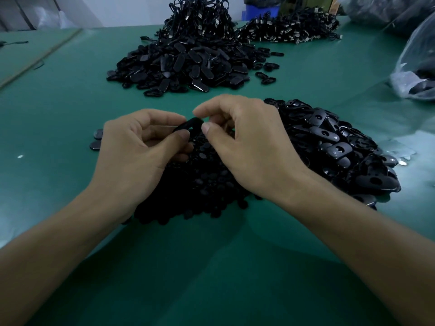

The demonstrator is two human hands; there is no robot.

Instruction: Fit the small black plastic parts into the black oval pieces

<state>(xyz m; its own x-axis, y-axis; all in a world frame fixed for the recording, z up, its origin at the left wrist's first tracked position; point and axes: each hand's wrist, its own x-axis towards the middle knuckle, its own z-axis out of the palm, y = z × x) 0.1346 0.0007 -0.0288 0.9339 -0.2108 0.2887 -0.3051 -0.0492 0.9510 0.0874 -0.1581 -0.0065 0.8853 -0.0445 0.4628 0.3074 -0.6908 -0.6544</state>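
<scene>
Holding one black oval plastic piece (188, 124) just above the heap of small black plastic parts (200, 184) | your left hand (131, 149) curls its grip round the piece's left end | your right hand (242, 142) pinches the right end, grip nearly closed | pile of glossy black oval pieces (341, 147) lies just right on the green desk (58, 114)

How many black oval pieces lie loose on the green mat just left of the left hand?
2. The farther oval piece lies beside the left hand; the nearer oval piece sits just below it. The hand may hide more.
</scene>
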